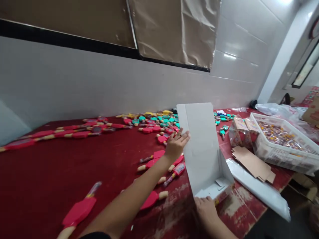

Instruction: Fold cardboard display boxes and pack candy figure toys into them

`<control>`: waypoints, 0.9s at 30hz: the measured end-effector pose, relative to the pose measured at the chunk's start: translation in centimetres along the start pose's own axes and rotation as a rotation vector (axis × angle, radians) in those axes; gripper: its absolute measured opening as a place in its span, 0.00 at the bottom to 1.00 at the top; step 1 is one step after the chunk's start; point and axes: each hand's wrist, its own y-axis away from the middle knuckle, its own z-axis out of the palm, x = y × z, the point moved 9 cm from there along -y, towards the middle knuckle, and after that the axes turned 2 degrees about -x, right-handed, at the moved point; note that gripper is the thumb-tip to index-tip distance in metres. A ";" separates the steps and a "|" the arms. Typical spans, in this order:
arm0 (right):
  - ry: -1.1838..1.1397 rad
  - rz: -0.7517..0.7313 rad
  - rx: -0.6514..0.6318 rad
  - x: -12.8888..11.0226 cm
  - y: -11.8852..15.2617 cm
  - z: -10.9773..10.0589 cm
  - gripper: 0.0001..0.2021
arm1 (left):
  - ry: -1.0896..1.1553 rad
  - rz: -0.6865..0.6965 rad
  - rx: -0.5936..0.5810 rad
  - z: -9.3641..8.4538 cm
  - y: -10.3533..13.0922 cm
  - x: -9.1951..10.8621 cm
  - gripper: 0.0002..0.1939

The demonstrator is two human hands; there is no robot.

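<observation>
An unfolded cardboard box (201, 142), white inside, stands on the red table with its tall lid raised and small flaps folded in its base. My left hand (176, 144) is at the left edge of the lid, fingers stretched out and overlapping that edge. Lower down, my right hand (205, 207) grips the front left corner of the box base, its fingers over the rim; the thumb is hidden. Beside and beneath my left forearm lie several red paddle-shaped pieces (151, 200) with tan handles, some with a clear-wrapped tip.
Green paddle-shaped pieces (164, 124) and yellow ones (149, 114) lie along the wall. To the right are a white plastic basket (269, 146) of small wrapped items, wrapped cartons (240, 132), flat brown cardboard (253, 162) and a plastic bag bundle (259, 189) by the table edge.
</observation>
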 end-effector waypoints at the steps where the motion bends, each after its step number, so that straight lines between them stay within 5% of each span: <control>1: -0.014 0.029 0.010 -0.4 -0.8 -0.3 0.16 | 0.010 -0.066 -0.050 0.7 -0.2 0.4 0.23; 5: -0.053 0.145 0.043 0.0 -3.4 -2.0 0.13 | 0.161 -0.157 -0.014 0.9 1.8 3.8 0.21; 8: -0.069 0.193 0.077 0.6 -5.1 -2.5 0.14 | 0.312 -0.135 0.039 0.2 6.0 7.0 0.16; 11: -0.073 0.227 0.094 1.3 -6.5 -2.4 0.14 | 0.328 -0.046 -0.056 0.4 11.3 9.2 0.17; 16: -0.066 0.288 0.125 4.7 -8.7 -3.3 0.16 | 0.236 -0.211 -0.166 -0.4 20.8 5.8 0.17; 20: -0.074 0.154 0.174 5.8 -9.5 -5.4 0.18 | 0.121 -0.374 -0.193 -3.4 26.7 2.9 0.16; 23: -0.036 0.102 0.235 5.2 -8.2 -6.3 0.23 | 0.070 -0.391 -0.213 -6.0 28.7 3.4 0.17; 27: -0.088 -0.101 0.464 3.1 -4.4 -5.7 0.28 | 0.072 -0.363 -0.213 -9.7 28.3 4.4 0.19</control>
